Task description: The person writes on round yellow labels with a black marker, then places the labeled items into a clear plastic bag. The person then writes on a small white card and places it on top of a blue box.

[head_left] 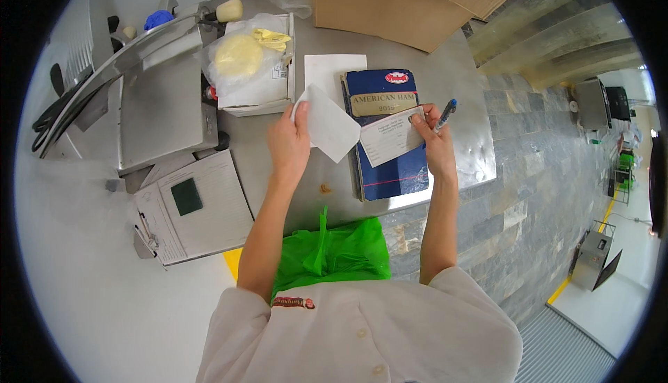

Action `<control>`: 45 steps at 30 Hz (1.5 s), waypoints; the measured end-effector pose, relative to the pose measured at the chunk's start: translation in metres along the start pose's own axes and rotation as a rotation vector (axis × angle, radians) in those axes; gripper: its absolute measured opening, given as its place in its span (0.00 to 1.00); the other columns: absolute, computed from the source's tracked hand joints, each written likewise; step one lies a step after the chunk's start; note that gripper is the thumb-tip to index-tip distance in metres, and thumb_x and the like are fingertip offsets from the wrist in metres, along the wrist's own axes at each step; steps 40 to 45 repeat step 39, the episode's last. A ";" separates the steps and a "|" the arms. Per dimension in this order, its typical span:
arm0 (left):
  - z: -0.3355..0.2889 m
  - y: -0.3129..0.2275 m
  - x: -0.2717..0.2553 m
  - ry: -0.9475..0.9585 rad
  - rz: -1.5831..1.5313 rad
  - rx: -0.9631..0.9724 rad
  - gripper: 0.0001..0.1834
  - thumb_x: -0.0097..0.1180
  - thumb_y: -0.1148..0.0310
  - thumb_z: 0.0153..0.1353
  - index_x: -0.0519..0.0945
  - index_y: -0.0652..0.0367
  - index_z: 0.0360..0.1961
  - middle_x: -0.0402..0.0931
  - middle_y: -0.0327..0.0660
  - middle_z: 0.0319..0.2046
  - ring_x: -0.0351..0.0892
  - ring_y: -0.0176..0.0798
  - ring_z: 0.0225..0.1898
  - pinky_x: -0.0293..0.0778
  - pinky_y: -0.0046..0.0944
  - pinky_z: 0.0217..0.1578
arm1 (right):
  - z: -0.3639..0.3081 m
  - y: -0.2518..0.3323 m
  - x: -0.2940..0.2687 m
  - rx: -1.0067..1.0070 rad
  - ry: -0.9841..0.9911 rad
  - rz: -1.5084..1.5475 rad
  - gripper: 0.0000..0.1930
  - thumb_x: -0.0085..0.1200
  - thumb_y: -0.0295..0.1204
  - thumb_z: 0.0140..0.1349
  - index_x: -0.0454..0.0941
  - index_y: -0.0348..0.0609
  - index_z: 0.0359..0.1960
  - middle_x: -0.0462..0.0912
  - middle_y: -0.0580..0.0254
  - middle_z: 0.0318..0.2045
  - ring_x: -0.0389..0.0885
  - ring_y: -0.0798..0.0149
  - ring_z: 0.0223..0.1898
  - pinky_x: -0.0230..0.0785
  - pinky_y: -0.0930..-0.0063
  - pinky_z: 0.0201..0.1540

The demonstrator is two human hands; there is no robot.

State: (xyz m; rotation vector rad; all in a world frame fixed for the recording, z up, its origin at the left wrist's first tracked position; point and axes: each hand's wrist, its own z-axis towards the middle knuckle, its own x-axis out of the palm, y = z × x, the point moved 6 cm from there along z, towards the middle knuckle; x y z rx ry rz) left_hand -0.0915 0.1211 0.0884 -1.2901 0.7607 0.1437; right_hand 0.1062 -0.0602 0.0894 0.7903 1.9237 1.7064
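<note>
My left hand (289, 141) grips a blank white slip of paper (330, 123) by its left edge, thumb on top. In my right hand (438, 143) are a printed white card (391, 139), pinched under the thumb, and a blue pen (447, 113) that sticks up past the fingers. The slip and the card nearly meet at their inner corners. Beneath the card lies a thick dark blue hardcover book (394, 182) with a gold label panel. Another white sheet (334, 66) rests on the steel table (306, 198), partly hidden behind the slip and the book.
Left stands a metal slicer-like machine (167, 105), beside a white box (256, 110) with a plastic-wrapped yellow roll. A clipboard (226, 195) with papers lies nearer. A large cardboard box (390, 7) sits at the back. A green plastic bag (348, 247) hangs by the front edge.
</note>
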 end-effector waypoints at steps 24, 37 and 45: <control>-0.040 -0.078 0.025 0.009 0.455 0.643 0.22 0.51 0.60 0.58 0.70 0.51 0.55 0.74 0.38 0.16 0.73 0.40 0.15 0.68 0.39 0.22 | 0.166 0.020 0.080 -0.243 0.123 -0.858 0.22 0.50 0.37 0.59 0.70 0.39 0.53 0.77 0.55 0.44 0.72 0.63 0.48 0.61 0.73 0.51; 0.025 0.028 0.087 0.053 0.128 0.108 0.25 0.54 0.64 0.55 0.66 0.61 0.53 0.63 0.53 0.54 0.60 0.60 0.56 0.58 0.48 0.56 | 0.092 -0.020 0.029 -0.465 0.141 -1.103 0.21 0.64 0.36 0.44 0.80 0.49 0.44 0.77 0.55 0.45 0.73 0.56 0.47 0.63 0.65 0.52; 0.023 0.035 0.091 0.055 0.174 0.102 0.25 0.53 0.65 0.56 0.64 0.59 0.54 0.60 0.53 0.57 0.57 0.61 0.58 0.54 0.48 0.59 | 0.085 -0.016 0.059 -0.328 0.114 -1.137 0.22 0.65 0.38 0.43 0.81 0.50 0.43 0.75 0.54 0.49 0.68 0.50 0.52 0.58 0.65 0.57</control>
